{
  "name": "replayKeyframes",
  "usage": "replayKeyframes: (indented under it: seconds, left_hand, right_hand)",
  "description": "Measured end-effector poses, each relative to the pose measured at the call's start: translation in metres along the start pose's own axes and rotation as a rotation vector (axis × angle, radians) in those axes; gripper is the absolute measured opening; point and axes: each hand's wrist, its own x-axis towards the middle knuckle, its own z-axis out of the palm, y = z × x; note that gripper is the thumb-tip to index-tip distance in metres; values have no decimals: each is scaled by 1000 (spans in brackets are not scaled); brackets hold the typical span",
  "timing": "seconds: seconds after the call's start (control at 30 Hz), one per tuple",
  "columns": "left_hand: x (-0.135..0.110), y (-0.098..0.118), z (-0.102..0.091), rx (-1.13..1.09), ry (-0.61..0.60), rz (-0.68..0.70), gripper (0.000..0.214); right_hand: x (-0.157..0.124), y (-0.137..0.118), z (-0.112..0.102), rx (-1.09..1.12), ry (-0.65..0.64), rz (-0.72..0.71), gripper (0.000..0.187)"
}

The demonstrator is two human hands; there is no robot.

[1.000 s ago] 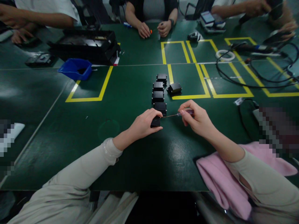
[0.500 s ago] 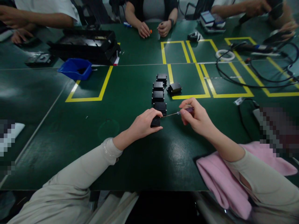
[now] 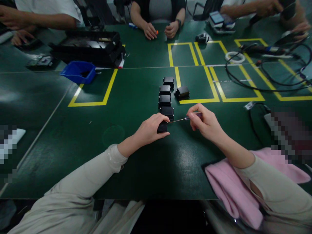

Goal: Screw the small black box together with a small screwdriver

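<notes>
My left hand [image 3: 151, 128] is closed round a small black box [image 3: 162, 127] on the green table [image 3: 156, 165], thumb in front and fingers behind. In my right hand [image 3: 202, 121] is a screwdriver [image 3: 187, 118] with a clear purplish handle, pinched between thumb and fingers. Its thin shaft points left, and the tip meets the right side of the held box; the exact contact is too small to make out. Just beyond stands a black box [image 3: 167, 112] with small metal screws at its edges, first in a row of similar ones. Another black box [image 3: 182, 92] sits right of that row.
Pink cloth [image 3: 234, 185] lies under my right forearm. A blue bin [image 3: 80, 72] and stacked black trays [image 3: 90, 45] stand at the far left. Black cables [image 3: 258, 87] curl at the right, near a white ring [image 3: 235, 58]. Co-workers' hands [image 3: 161, 31] rest across the table.
My right hand's fingers have shifted slightly on the screwdriver handle, which looks turned a little. My left hand and the box in it have stayed in place.
</notes>
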Motion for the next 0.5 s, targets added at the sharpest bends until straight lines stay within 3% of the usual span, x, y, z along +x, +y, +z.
replayKeyframes:
  seconds: [0.5]
  left_hand:
    - [0, 0, 0, 2, 5, 13, 40]
  right_hand:
    - [1, -1, 0, -10, 1, -4, 20]
